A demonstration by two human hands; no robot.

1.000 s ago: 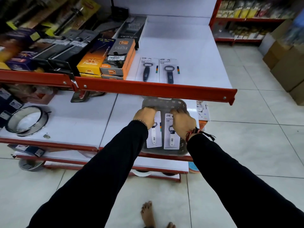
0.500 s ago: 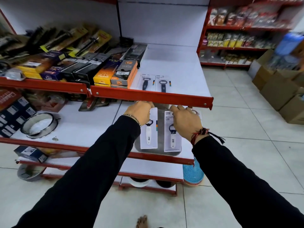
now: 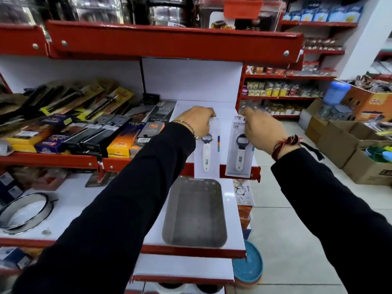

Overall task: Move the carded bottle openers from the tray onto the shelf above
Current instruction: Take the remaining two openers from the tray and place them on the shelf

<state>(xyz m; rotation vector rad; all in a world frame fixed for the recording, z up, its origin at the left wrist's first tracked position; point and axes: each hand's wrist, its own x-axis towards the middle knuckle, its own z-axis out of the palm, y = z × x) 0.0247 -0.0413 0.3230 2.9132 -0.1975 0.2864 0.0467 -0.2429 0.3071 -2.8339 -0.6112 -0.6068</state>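
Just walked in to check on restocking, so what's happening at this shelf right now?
A person in black sleeves is stocking carded bottle openers. The left hand holds one card by its top, and the right hand holds another card. Both cards are raised over the red front edge of the shelf above, not yet laid down. The grey tray on the shelf below has no cards left in it.

both hands (image 3: pixel 196 122) raised | carded openers (image 3: pixel 206 153) lifted off tray (image 3: pixel 194 211) | apparently over shelf (image 3: pixel 212 103)
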